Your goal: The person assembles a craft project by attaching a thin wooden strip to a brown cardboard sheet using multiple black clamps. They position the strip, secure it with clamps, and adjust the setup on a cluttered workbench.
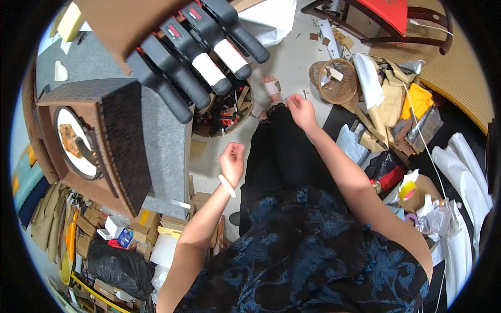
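Note:
Below the middle of the view my left hand (232, 159) hangs in the air with its fingers curled in, and nothing shows in them. A white bangle (227, 186) circles that wrist. My right hand (301, 111) hangs in front of my dark trousers, fingers loosely folded, also with nothing visible in it. Several black-handled clamps (180, 68) grip the edge of a brown board (125, 21) ahead of my left hand. Left of them, on a grey-covered table (169, 135), stands a dark patterned box (122, 141) with a round white panel in its brown frame.
A round basket of clamps (224, 117) stands beside the table. A wicker waste basket (338, 83) is ahead right, near a red-seated chair (383, 13). Paper and fabric scraps (394, 99) pile up at right. Cartons and a black plastic bag (122, 266) lie at lower left.

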Motion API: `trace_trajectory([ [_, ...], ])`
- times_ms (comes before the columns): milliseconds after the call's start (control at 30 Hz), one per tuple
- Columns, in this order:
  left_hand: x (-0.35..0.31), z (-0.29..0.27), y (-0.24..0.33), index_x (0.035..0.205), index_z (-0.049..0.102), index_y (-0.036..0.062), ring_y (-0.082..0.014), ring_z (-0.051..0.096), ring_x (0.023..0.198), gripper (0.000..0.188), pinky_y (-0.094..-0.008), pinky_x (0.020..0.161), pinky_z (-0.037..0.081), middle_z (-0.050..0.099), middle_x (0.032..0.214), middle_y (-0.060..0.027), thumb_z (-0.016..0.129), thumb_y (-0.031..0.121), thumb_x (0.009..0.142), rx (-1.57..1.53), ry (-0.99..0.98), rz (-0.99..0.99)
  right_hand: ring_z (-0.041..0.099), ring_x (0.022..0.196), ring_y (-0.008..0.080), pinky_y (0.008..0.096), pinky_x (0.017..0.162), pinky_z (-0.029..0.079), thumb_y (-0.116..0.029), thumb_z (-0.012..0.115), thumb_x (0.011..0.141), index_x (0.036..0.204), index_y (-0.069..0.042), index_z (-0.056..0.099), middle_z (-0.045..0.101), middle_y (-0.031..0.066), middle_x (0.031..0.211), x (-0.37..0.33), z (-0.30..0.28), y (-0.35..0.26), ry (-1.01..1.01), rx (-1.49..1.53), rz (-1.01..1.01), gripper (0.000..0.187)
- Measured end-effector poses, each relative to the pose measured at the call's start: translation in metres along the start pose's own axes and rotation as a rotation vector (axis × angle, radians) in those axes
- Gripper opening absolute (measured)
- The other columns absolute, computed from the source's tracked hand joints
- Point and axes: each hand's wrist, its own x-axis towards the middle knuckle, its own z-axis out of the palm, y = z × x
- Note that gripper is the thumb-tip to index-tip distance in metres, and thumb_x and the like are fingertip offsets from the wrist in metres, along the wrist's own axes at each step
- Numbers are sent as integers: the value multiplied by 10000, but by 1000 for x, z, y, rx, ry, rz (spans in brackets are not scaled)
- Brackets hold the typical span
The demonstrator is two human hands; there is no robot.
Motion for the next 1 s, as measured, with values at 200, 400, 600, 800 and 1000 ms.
trace_trajectory([
  [200,136,90,-175,1009,695,83,-373,675,787,195,-465,757,525,711,829,-155,637,264,967,535,-26,47,712,807,283,376,747,541,-240,630,949,1056,-11,690,731,168,877,-39,49,88,-136,106,164,260],
  [400,271,150,-231,1417,505,140,-413,449,1348,442,-457,1120,384,477,1458,-230,554,189,981,614,81,-105,663,725,189,343,709,524,-207,650,953,1053,-14,679,713,113,815,-43,53,114,-300,138,156,219],
  [600,288,145,-211,1179,622,92,-405,505,1247,237,-460,1030,428,535,1329,-199,603,158,952,576,35,0,685,745,223,345,720,531,-195,653,951,1039,-13,675,728,133,851,-70,11,175,-225,74,204,204],
  [800,245,67,-129,1158,646,-4,-193,619,1106,207,-322,984,450,703,1143,-88,617,136,1008,44,204,204,699,766,212,349,731,542,-207,661,946,1045,-16,680,734,138,874,-89,1,171,-218,89,168,215],
  [1000,126,17,-21,1071,631,-8,-116,655,897,124,-268,855,508,727,981,-63,621,98,1008,-272,226,307,707,814,240,347,742,554,-177,676,942,1071,-8,665,715,129,900,-88,5,63,-211,156,111,213],
])
